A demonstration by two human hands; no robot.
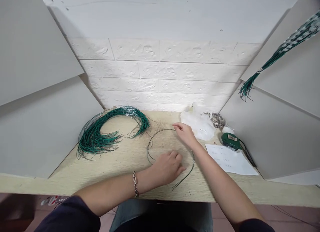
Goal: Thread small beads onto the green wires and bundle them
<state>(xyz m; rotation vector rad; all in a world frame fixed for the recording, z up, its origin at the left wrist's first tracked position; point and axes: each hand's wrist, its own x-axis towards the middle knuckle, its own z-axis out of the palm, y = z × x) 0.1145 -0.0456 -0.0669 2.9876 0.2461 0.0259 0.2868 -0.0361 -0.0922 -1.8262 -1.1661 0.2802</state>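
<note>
A thin dark green cord [160, 132] lies in a loose loop on the wooden table, with small pale beads along its right side. At the far part of the loop, the fingertips of my right hand [185, 134] are pinched together on the cord. My left hand [167, 168] rests low over the loop's near side, fingers curled down. Its palm and whatever its fingers may hold are hidden. A chain bracelet [135, 184] circles my left wrist. The cord's loose ends come out to the right of my left hand, close to the table's front edge.
A bundle of green cords [93, 140] with white beads curves across the table's left. Behind my right hand lie a white plastic bag [200, 125] and small metal pieces [218, 121]. A green tape measure [231, 142] touches a written paper [230, 162]. More beaded cords [270, 61] hang at right.
</note>
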